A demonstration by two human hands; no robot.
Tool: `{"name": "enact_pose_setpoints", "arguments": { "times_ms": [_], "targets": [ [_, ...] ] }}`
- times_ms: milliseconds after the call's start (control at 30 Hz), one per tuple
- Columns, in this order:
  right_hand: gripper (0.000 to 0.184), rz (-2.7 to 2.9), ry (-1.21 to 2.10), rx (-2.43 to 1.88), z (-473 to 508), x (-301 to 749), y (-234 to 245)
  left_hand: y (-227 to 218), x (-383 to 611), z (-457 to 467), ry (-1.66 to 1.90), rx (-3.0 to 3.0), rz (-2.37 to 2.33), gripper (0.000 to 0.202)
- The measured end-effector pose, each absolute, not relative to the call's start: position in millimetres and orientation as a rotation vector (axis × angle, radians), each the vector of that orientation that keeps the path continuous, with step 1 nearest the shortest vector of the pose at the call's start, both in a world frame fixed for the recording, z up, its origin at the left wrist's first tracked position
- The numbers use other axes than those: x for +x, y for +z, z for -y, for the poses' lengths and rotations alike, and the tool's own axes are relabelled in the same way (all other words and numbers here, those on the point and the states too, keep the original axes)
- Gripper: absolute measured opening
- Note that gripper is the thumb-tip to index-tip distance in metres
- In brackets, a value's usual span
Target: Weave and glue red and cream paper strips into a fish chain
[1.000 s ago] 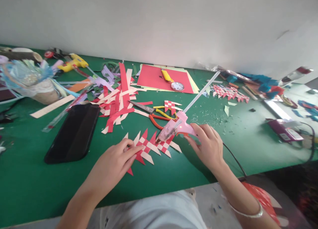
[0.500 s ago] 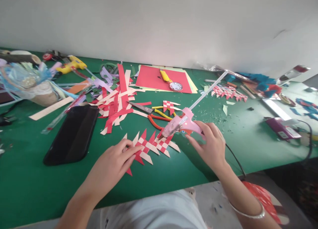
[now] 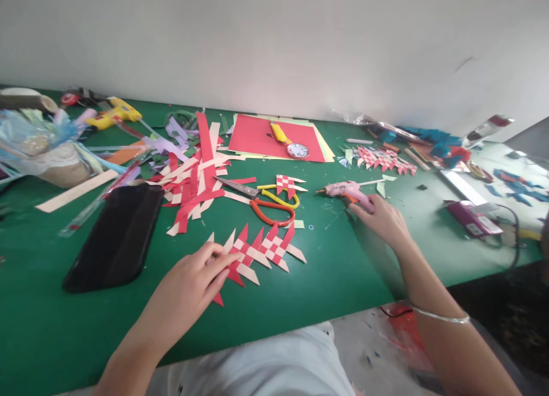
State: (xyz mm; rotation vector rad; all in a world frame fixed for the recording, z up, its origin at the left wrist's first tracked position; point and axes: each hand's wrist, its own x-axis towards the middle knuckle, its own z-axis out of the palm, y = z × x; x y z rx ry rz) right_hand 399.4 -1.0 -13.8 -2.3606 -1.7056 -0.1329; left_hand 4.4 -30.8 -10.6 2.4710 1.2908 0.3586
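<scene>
Item: red-and-cream woven paper strip (image 3: 274, 249), spiked edges, lying on the green tabletop (image 3: 300, 296) before the wearer. Probably light, bendy and easily creased; best held by the checkered body (the pointed tips look fragile).

Left hand (image 3: 195, 276): fingers on the strip's left part; whether pinching or only pressing, cannot tell.

Right hand (image 3: 381, 218): closed round the handle of a pink glue gun (image 3: 343, 190), well apart from the left. Gun probably firm and light; hold by the grip, as the nozzle may be hot.

Adjacent: scissors (image 3: 254, 202), orange and yellow handles, beyond the strip; black smartphone (image 3: 114, 236), left.
</scene>
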Motion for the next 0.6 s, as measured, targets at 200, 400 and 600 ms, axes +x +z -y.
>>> {"name": "enact_pose_setpoints", "arguments": {
  "times_ms": [200, 400, 600],
  "targets": [
    [0.021, 2.032, -0.057, -1.850, 20, 340, -11, -14, 3, 30, 0.368, 2.489, -1.292, 0.033],
    [0.014, 1.986, 0.580, -1.659, 19, 310, -13, -17, 3, 31, 0.414, 2.499, -1.278, 0.033],
    [0.010, 1.950, 0.548, -1.683, 16, 313, -15, -16, 3, 33, 0.401, 2.482, -1.291, 0.034]
  ]
}}
